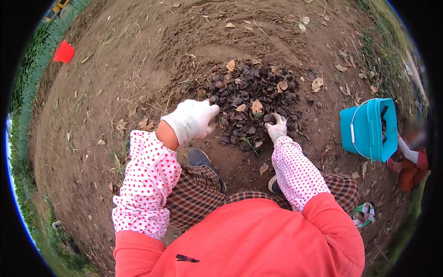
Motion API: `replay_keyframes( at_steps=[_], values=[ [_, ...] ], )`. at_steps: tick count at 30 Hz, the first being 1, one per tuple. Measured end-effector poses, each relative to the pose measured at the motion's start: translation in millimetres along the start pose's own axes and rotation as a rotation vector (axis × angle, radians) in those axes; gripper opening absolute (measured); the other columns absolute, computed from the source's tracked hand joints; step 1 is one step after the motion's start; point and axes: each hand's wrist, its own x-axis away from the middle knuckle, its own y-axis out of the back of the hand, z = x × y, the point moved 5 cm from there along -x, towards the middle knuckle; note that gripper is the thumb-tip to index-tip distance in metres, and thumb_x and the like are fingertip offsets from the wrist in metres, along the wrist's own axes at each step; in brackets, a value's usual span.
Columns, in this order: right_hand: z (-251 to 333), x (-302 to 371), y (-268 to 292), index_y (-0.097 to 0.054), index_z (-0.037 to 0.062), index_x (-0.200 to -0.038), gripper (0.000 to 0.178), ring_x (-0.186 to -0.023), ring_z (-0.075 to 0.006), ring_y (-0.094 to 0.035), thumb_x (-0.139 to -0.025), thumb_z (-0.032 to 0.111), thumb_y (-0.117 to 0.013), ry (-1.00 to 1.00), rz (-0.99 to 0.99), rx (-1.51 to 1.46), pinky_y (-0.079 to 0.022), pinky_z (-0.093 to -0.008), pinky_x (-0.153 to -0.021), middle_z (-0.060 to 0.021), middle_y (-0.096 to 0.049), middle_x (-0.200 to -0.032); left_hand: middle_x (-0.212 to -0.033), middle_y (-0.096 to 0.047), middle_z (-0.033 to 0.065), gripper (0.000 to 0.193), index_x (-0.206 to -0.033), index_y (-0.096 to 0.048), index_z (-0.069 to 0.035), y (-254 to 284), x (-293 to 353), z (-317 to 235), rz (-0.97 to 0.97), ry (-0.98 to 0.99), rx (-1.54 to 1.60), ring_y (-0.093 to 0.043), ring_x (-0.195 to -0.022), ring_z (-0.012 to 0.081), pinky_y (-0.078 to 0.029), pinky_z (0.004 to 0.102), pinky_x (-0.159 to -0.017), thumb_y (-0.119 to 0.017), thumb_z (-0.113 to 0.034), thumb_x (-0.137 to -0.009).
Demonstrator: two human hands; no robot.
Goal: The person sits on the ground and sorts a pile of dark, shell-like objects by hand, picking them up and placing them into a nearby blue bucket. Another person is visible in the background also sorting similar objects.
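A heap of dark, curled husks (240, 99) lies on the bare soil in front of me, with a few dry tan leaves on top. My left hand (193, 121), in a white knit glove, hovers at the heap's left edge with its fingers curled in. Whatever those fingers may hold is hidden from view. At the heap's near right side, my right hand (278, 128), gloved as well, pinches a dark roundish husk (270, 119) between thumb and fingers. Both forearms wear white sleeves with red dots.
To the right stands a teal bucket (362, 127) with a white-gripped handle, dark pieces inside. Beyond it a person (412, 161) sits low at the edge. A red bucket (64, 52) lies far left. My shoes (199, 158) are close to the heap's near side.
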Motion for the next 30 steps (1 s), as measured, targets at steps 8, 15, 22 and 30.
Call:
replay_keyframes(
  at_steps=[8,15,22,30],
  values=[
    [0.4,-5.2,1.0,-0.067,0.0125,-0.13,0.06,-0.126,-0.0325,-0.057,-0.072,0.018,-0.082,-0.065,-0.058,-0.071,-0.047,-0.0377,-0.109,-0.0161,-0.051,-0.142,-0.104,-0.065,0.0204,0.039,-0.116,-0.061,-0.005,1.2,1.0,-2.8,-0.016,-0.022,0.015,-0.067,-0.097,0.0414,-0.055,0.0506,-0.082,-0.069,-0.021,-0.081],
    [17.5,0.3,1.6,-0.048,0.0162,-0.148,0.084,-0.133,-0.0299,-0.051,-0.074,0.012,-0.088,-0.177,-0.026,-0.155,-0.045,-0.0393,-0.111,-0.0138,-0.044,-0.148,-0.105,-0.066,0.0205,0.038,-0.116,-0.061,-0.005,-1.1,3.2,-0.1,0.038,0.018,0.015,-0.068,-0.098,0.0415,-0.055,0.0506,-0.083,-0.068,-0.023,-0.084],
    [102.6,31.7,-1.6,-0.033,0.0364,-0.156,0.1,-0.149,-0.0413,-0.026,-0.073,0.047,-0.088,0.019,0.184,0.41,-0.043,-0.0492,-0.115,-0.0118,-0.018,-0.167,-0.105,-0.066,0.0199,0.037,-0.117,-0.061,-0.006,2.4,-0.6,-5.8,0.034,-0.019,-0.009,-0.068,-0.099,0.0408,-0.056,0.0501,-0.084,-0.067,-0.024,-0.085],
    [102.1,11.5,-7.5,-0.042,0.0357,-0.151,0.085,-0.146,-0.0387,-0.034,-0.078,0.046,-0.085,-0.099,0.173,0.584,-0.046,-0.0463,-0.112,-0.0125,-0.022,-0.165,-0.107,-0.065,0.0184,0.038,-0.118,-0.061,-0.008,2.6,-1.7,-3.7,0.102,0.032,0.007,-0.068,-0.1,0.0401,-0.056,0.0498,-0.083,-0.068,-0.027,-0.085]
  ],
)
